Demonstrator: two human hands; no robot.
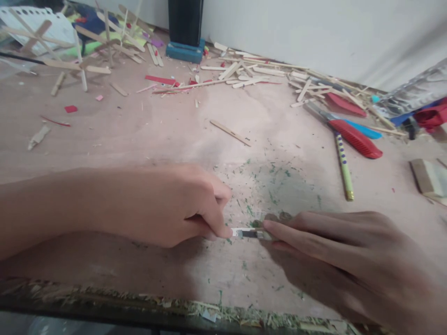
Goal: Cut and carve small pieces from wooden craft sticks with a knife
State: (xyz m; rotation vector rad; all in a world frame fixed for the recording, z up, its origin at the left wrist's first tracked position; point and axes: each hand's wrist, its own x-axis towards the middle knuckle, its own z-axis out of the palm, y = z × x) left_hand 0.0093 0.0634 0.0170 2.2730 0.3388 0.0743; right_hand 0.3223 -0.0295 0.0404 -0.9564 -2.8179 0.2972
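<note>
A small narrow strip (pixel 248 233), whitish with a dark grey middle part, lies low over the table between my hands. My left hand (pixel 195 204) pinches its left end between thumb and bent forefinger. At the other end, the fingertips of my right hand (pixel 335 246) press together on the strip; part of that end is hidden under them. Green flecks and scratches mark the tabletop (pixel 167 144) around the strip. A single craft stick (pixel 230 132) rests on the table beyond my hands.
To the right lie a red utility knife (pixel 356 138), a blue-handled tool (pixel 363 129), a dotted yellow-green pencil (pixel 345 170) and a wooden block (pixel 428 177). Loose craft sticks (pixel 247 74) heap along the wall. A black post (pixel 185 21) stands behind. Joined sticks (pixel 82 65) stand at back left.
</note>
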